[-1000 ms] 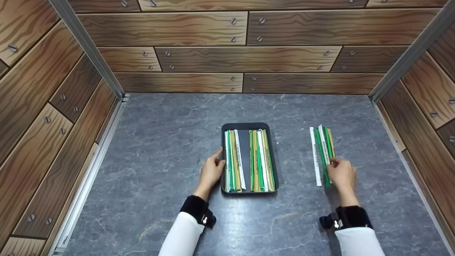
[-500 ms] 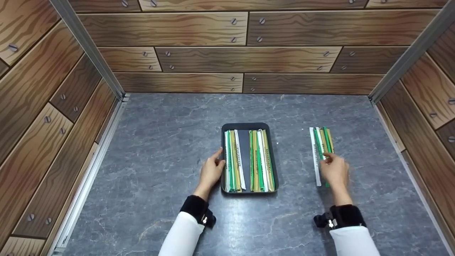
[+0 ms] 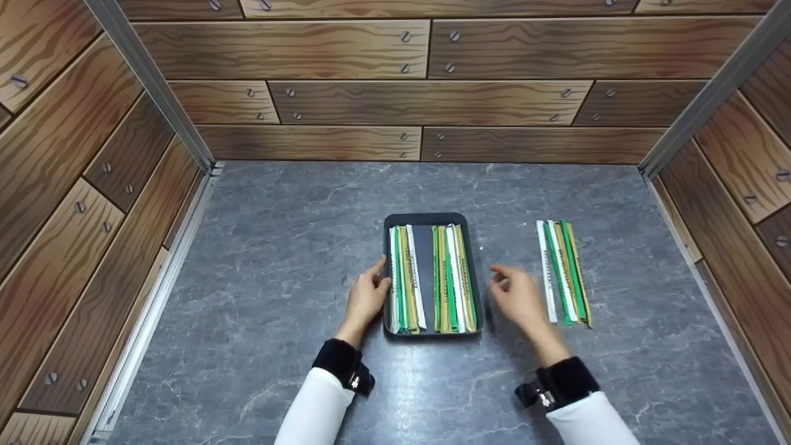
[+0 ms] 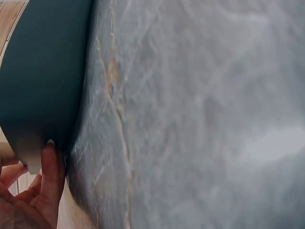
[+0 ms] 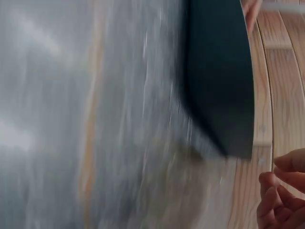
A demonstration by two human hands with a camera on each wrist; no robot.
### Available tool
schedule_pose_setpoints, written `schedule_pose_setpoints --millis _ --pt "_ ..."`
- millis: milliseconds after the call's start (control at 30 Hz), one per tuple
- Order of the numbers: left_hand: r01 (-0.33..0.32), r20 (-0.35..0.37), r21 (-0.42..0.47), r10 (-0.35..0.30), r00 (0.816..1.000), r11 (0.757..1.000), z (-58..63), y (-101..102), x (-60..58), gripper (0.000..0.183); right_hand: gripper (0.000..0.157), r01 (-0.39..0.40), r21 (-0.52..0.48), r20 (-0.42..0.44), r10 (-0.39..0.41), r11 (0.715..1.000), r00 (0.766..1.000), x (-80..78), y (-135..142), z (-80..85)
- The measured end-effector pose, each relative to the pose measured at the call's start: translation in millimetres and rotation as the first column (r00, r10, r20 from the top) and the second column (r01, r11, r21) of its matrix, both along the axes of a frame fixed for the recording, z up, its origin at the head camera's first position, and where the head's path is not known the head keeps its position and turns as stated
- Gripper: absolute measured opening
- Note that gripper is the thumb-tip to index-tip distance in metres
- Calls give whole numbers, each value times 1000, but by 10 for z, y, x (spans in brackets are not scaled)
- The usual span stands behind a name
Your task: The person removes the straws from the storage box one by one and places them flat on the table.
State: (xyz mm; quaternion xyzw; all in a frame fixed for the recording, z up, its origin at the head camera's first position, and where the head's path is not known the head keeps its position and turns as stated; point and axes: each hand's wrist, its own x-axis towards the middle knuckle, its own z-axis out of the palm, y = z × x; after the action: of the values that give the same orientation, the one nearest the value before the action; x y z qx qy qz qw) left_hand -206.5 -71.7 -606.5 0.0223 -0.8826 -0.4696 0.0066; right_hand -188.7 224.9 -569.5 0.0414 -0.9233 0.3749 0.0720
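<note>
black in the head view, the tray [image 3: 422, 272] lies flat on the grey table [image 3: 278, 247], with wrapped sticks [image 3: 455, 278] in two rows inside — white, green and gold, a strip of bare floor between them. the left hand [image 3: 366, 298] touches the tray's left edge, thumb and index finger apart; whether it pinches the rim, one cannot tell. the right hand [image 3: 518, 300] is just beside the tray's right edge, between it and the loose sticks [image 3: 565, 272] on the table, its fingers loosely bent and thumb and index finger slightly apart.

in the left wrist view, a fingertip [image 4: 51, 155] rests against the tray's outer wall.

in the right wrist view — blurred over the table — the right fingers curl loosely near the tray's corner, before planked wall [image 5: 286, 76].
</note>
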Motion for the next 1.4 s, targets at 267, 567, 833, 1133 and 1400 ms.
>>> schedule_pose_setpoints --millis 267,567,833,1133,1400 --pt "-12 16 6 12 1000 1000 3 -5 -7 50 37 -165 51 91 160 985 983 64 -528 23" --pt "-17 25 7 16 1000 1000 12 -2 -4 49 44 -180 222 169 144 958 975 66 -804 -17" --pt "-10 37 20 9 999 1000 16 2 -1 50 47 -200 266 274 125 943 953 85 -870 -91" --pt "3 9 24 -3 1000 1000 6 5 -9 49 50 -187 243 284 114 952 952 91 -877 -134" --pt "-5 10 25 5 1000 1000 -2 -1 -11 49 49 -192 184 309 129 964 942 92 -872 -168"
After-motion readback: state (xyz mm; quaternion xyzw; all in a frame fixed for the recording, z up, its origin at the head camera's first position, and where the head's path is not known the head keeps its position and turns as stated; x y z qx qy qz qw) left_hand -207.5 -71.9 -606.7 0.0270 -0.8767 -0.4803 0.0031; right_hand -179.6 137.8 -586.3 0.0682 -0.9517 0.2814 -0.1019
